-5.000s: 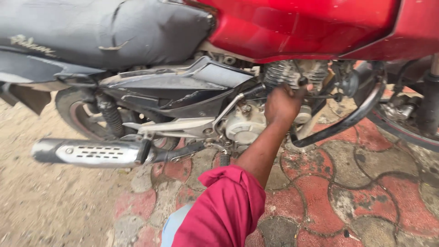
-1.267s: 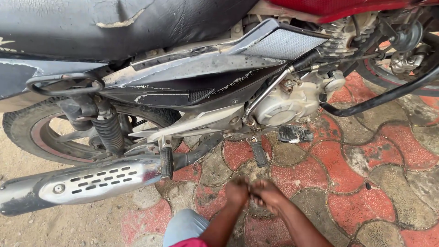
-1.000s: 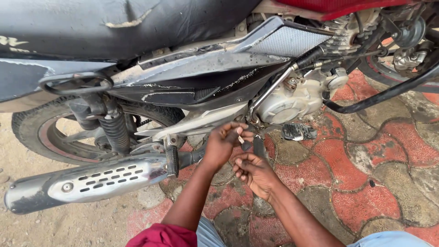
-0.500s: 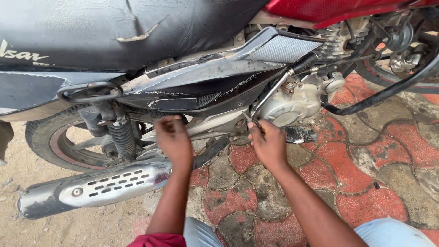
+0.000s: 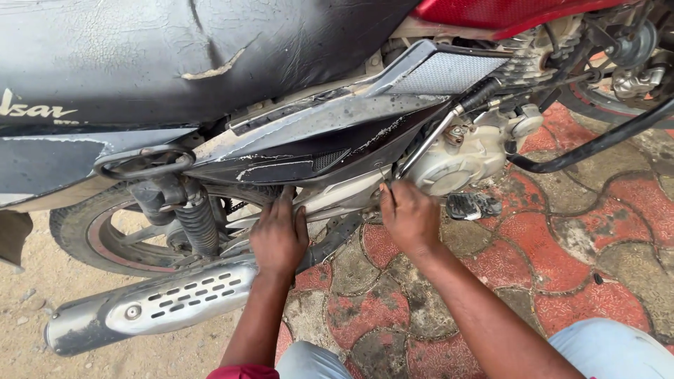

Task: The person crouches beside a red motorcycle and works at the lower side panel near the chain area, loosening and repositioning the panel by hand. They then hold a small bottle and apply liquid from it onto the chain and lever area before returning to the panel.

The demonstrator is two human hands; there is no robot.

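Crouched low, a person works under a motorcycle's dark side panel (image 5: 302,137). Left hand (image 5: 279,235), fingers together, presses flat against the silver frame rail (image 5: 337,200) at its 12 o'clock, just above the exhaust muffler (image 5: 154,305). Right hand (image 5: 409,216) curls loosely beside the engine casing (image 5: 456,158) at 1 o'clock; what it pinches cannot be told.

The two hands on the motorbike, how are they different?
The left hand lies flat, palm down, near the silver exhaust pipe and rear shock spring; the right hand reaches further forward, fingers curled under the metal engine cover. The left forearm rises straight up; the right slants in from the side. Both are bare and touch the bike's underside.
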